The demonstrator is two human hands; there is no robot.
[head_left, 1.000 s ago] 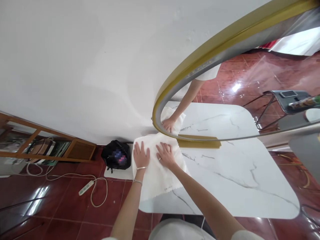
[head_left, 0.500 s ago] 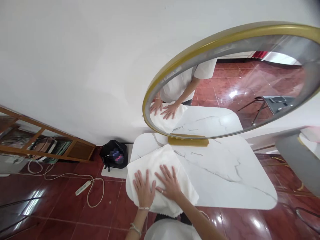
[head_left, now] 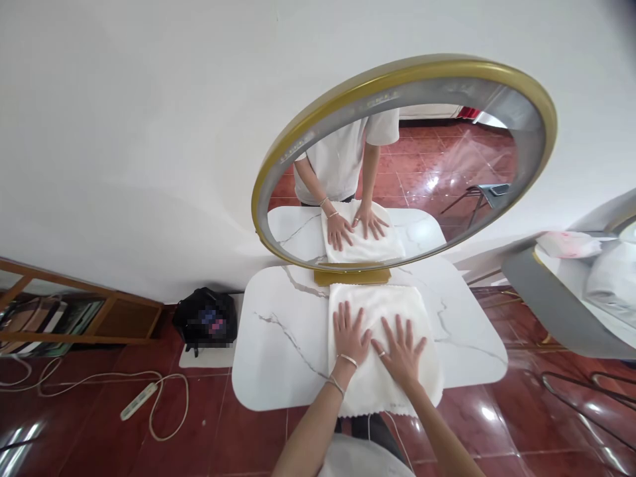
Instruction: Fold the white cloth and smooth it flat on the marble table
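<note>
A white cloth [head_left: 380,391] lies spread on a white, grey-veined tabletop [head_left: 278,371], its near edge hanging at the table's front. Flat on the cloth's left part rests my left hand [head_left: 352,336], fingers spread, with bracelets at the wrist. My right hand [head_left: 401,351], wearing a ring, presses on the cloth to the right of it, fingers also fanned out. Behind the cloth stands an oval mirror with a gold frame [head_left: 256,199] on a gold base [head_left: 325,277]. Both hands and the cloth are reflected in it.
A black bag [head_left: 199,315] sits on the floor left of the table. A white power strip [head_left: 138,401] with its cord lies nearer on the red tiles. At right is another table [head_left: 536,285] with white items on it. A wooden cabinet [head_left: 126,318] stands at far left.
Both hands have slid the cloth rightward, from the table's left end to its middle. The hands stay flat on it, and the view has shifted right.
</note>
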